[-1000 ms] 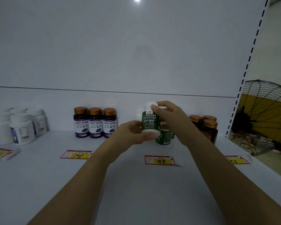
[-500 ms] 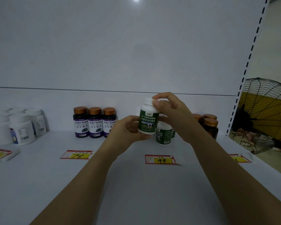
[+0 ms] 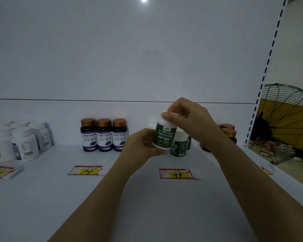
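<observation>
Since a second ago both hands have drawn slightly nearer over the shelf (image 3: 77, 198). The left hand (image 3: 143, 144) cups the base of the green-labelled bottle (image 3: 164, 136), fingers curled round its lower wall. The right hand (image 3: 192, 121) pinches the white cap (image 3: 171, 113) between thumb and fingers. The bottle hangs tilted above the shelf, in front of its standing twin (image 3: 178, 147). My worry is that the cap gives suddenly under a twist. The body could then slip from that shallow lower hold, drop, and topple the twin or the amber bottles (image 3: 229, 132) beside the right wrist.
</observation>
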Demonstrator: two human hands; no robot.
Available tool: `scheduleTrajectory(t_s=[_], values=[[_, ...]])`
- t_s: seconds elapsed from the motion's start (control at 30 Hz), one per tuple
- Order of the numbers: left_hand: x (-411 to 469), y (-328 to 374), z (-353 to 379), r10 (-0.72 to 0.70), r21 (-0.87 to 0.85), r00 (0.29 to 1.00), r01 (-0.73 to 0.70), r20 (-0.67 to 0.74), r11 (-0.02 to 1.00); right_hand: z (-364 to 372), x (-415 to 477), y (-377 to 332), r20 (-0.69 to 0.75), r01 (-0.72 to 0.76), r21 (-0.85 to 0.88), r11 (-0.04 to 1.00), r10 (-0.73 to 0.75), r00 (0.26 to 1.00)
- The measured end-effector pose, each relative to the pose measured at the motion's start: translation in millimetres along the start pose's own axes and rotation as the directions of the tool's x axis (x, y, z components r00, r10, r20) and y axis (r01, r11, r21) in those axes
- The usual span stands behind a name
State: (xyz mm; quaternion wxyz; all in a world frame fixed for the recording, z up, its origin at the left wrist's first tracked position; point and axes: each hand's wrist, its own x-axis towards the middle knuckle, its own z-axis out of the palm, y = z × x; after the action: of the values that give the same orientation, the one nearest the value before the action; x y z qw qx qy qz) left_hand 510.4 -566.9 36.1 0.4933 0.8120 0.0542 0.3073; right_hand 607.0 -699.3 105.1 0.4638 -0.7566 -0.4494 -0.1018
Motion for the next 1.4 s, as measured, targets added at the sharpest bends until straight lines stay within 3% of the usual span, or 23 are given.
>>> scheduleTrajectory(t_s=[0.1, 0.17, 0.27, 0.5, 0.7, 1.13, 1.4], values=[[0, -1, 2, -0.020, 0.112, 1.000, 0.023, -0.023, 0.993, -10, 14, -10, 0.128, -0.030, -0.153, 0.988, 0.050, 0.991], [-1, -1, 4, -0.037, 0.274, 0.999, 0.046, -0.036, 0.961, -14, 26, -16, 0.152, -0.029, -0.197, 0.980, 0.060, 0.987], [-6, -7, 8, -0.137, 0.532, 0.989, 0.085, 0.060, 0.843, -13, 42, -18, 0.124, -0.006, -0.239, 0.971, 0.036, 0.992], [-7, -31, 8, -0.374, 0.815, 0.915, 0.100, 0.150, 0.571, -3, 71, -1, 0.066, -0.033, -0.291, 0.956, 0.054, 0.996], [-6, -37, 9, -0.416, 0.872, 0.893, 0.058, 0.173, 0.487, -3, 84, 5, 0.093, -0.013, -0.394, 0.919, 0.054, 0.994], [-5, -37, 9, -0.418, 0.866, 0.892, 0.068, 0.170, 0.496, 32, 67, 31, 0.219, -0.033, -0.514, 0.857, 0.169, 0.961], [-7, -38, 9, -0.423, 0.872, 0.888, 0.056, 0.179, 0.486, 38, 62, 39, 0.188, -0.061, -0.523, 0.850, 0.185, 0.965]])
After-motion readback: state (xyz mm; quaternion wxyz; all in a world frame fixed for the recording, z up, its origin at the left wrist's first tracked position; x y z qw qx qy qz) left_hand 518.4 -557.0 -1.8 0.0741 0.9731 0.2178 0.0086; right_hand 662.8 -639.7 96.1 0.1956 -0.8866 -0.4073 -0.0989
